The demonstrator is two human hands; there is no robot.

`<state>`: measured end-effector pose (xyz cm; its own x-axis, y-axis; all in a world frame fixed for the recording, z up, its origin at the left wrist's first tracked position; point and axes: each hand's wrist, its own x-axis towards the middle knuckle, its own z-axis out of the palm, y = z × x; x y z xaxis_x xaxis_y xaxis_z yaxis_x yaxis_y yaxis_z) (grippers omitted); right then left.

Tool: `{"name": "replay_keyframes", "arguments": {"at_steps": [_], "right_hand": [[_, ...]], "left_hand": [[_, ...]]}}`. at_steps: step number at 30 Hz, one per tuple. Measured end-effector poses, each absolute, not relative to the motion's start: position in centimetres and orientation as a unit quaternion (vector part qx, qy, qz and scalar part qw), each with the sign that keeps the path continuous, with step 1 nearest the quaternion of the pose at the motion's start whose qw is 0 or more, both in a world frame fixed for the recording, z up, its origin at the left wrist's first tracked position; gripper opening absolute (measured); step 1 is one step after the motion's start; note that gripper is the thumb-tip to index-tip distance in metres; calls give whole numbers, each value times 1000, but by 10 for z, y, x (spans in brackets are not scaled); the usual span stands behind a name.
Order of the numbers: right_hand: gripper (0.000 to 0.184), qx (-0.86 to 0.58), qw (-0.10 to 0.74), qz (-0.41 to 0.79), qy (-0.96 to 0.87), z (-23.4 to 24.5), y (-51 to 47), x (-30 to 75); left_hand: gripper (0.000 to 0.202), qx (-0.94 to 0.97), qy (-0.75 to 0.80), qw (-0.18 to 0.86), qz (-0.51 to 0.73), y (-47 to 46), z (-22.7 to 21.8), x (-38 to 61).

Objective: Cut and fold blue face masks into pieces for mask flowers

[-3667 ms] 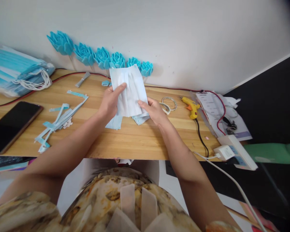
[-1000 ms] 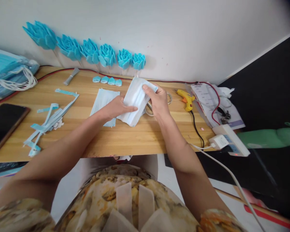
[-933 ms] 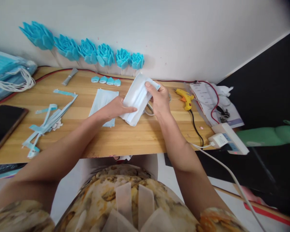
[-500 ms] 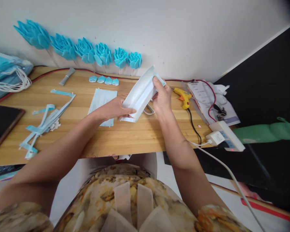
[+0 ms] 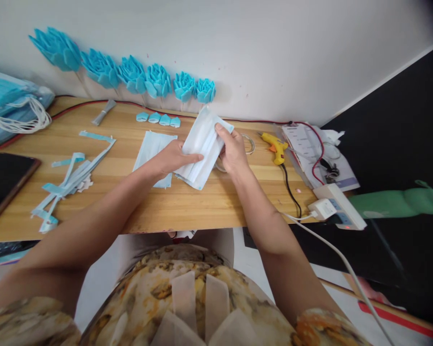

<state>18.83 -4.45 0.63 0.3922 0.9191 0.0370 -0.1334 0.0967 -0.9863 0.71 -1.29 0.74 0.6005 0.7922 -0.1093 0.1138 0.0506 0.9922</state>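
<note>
Between both hands, just above the table, is a pale blue-white face mask sheet (image 5: 201,149) without visible ear loops. My left hand (image 5: 176,157) grips its left side, thumb lying on top. At its right edge my right hand (image 5: 232,145) pinches it, the other fingers hidden underneath. Another flat mask sheet (image 5: 149,148) lies on the table, partly under my left hand and forearm. Behind my right hand are scissors, whose handle loop (image 5: 251,144) shows; the rest is covered. Several small folded blue petals (image 5: 159,119) sit in a row beyond the sheets.
Blue fabric flowers (image 5: 132,74) on sticks lean against the wall. Cut strips (image 5: 67,187), a phone (image 5: 10,185) and bagged masks (image 5: 18,108) are left. A yellow glue gun (image 5: 275,146), papers (image 5: 306,144), a power strip (image 5: 342,211) and a green bottle (image 5: 393,203) are right.
The mask sheet has turned flatter, its face now more toward me, and it has shifted slightly left with my right hand. More of the scissors' handle shows. The view has shifted slightly.
</note>
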Motion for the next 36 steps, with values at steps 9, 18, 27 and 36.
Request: {"name": "replay_keyframes", "arguments": {"at_steps": [9, 18, 27, 36], "right_hand": [[60, -503, 577, 475, -435, 4, -49, 185], [53, -505, 613, 447, -411, 3, -49, 185], [54, -502, 582, 464, -440, 3, -50, 186], [46, -513, 587, 441, -445, -1, -48, 186]], "left_hand": [[50, 574, 366, 637, 362, -10, 3, 10], [51, 574, 369, 640, 353, -11, 4, 12], [46, 566, 367, 629, 387, -11, 3, 12], [49, 555, 371, 630, 399, -9, 2, 14]]}}
